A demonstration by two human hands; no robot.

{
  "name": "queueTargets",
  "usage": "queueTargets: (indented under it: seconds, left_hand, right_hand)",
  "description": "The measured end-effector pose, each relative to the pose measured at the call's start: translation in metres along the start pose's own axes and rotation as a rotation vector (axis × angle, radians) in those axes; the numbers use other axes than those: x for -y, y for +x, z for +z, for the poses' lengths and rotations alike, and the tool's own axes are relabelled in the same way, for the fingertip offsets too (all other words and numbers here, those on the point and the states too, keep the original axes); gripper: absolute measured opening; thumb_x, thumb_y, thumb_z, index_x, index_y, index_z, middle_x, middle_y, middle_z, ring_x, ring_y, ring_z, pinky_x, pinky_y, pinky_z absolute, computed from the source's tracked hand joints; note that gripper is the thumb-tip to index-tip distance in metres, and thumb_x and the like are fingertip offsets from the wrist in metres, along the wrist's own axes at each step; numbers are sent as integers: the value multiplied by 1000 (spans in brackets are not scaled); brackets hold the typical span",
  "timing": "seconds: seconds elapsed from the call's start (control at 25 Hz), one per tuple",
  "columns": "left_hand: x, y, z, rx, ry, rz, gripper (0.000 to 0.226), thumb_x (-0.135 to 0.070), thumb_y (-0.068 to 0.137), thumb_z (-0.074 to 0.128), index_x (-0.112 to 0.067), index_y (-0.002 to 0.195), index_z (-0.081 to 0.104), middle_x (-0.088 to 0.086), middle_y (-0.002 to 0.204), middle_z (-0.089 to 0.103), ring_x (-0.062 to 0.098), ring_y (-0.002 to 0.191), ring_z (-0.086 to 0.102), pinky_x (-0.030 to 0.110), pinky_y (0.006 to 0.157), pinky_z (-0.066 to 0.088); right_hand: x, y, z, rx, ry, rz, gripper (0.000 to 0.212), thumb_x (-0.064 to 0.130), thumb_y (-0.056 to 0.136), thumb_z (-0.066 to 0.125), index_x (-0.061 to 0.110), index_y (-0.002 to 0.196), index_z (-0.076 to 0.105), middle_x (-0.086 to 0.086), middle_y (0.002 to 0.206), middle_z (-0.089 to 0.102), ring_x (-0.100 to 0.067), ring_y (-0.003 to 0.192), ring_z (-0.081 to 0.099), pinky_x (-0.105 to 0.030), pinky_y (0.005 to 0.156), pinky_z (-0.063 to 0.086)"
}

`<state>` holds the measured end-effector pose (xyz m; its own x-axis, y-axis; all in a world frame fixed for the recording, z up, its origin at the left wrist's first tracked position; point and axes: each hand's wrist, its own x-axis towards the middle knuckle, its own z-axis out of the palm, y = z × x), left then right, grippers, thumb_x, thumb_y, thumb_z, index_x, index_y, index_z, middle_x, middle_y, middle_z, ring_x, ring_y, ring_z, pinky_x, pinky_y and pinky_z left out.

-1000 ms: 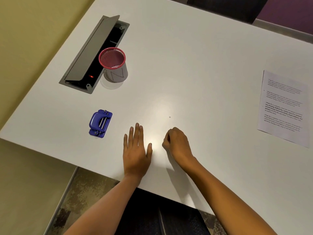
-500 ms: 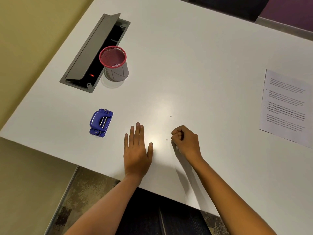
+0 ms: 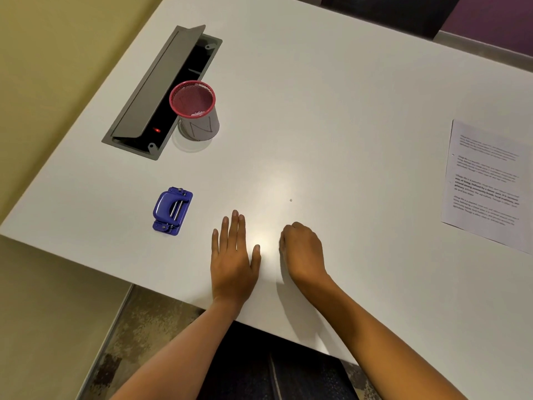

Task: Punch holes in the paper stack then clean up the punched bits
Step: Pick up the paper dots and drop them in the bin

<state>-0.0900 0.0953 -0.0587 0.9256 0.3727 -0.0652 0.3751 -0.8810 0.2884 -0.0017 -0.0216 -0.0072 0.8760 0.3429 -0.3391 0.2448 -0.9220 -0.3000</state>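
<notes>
My left hand point(image 3: 233, 256) lies flat and palm down near the table's front edge, holding nothing. Just to its right, my right hand point(image 3: 303, 249) is curled with its fingertips down on the table; whatever is under them is hidden. One tiny punched bit point(image 3: 290, 200) lies on the table beyond my right hand. The blue hole punch point(image 3: 172, 210) sits to the left of my left hand. A red-rimmed mesh cup point(image 3: 196, 111) with pale bits at its bottom stands at the back left. The printed paper stack point(image 3: 487, 183) lies far right.
An open grey cable hatch point(image 3: 157, 90) is sunk into the white table point(image 3: 331, 96) just left of the cup. The table's front edge runs diagonally beneath my wrists, with floor below on the left.
My right hand, raised as a fist half a second ago, has come down and slightly left, covering a small bit that lay there. My left hand has stayed flat.
</notes>
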Motion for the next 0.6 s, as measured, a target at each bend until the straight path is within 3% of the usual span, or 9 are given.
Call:
queueTargets:
  seconds: [0.16,0.28,0.4,0.52,0.6]
  left_hand:
    - [-1,0,0,0,-5,-1,64,-38,97,32,-7,152,20,8,162,17,24,150,14,45,122,16]
    - [0,-1,0,8,-5,-1,65,-38,98,32,-7,153,18,7,162,16,24,150,13,45,121,17]
    - [0,0,-1,14,-6,-6,65,-37,97,33,-8,153,17,6,162,15,24,151,12,45,121,16]
    - [-1,0,-2,14,-16,-8,65,-36,97,35,-8,153,18,6,162,15,23,151,12,45,122,16]
    - [-1,-1,-2,8,-21,-9,65,-36,97,36,-8,153,18,6,162,16,23,151,12,44,122,16]
  right_hand:
    - [8,5,2,37,-22,51,18,4,91,56,2,108,60,-13,110,61,-24,99,60,-30,87,50]
    - [5,7,2,39,100,150,10,3,84,56,3,94,60,-12,94,60,-23,84,60,-27,71,49]
    - [-9,5,0,-21,484,293,5,1,74,52,-2,77,51,-13,76,60,-28,66,58,-31,54,39]
    - [-27,0,-11,-104,812,447,10,5,70,58,-4,75,54,-14,69,69,-25,67,69,-29,56,44]
    - [-35,2,-18,-126,960,513,9,3,75,60,2,83,58,-12,70,71,-20,64,70,-26,58,48]
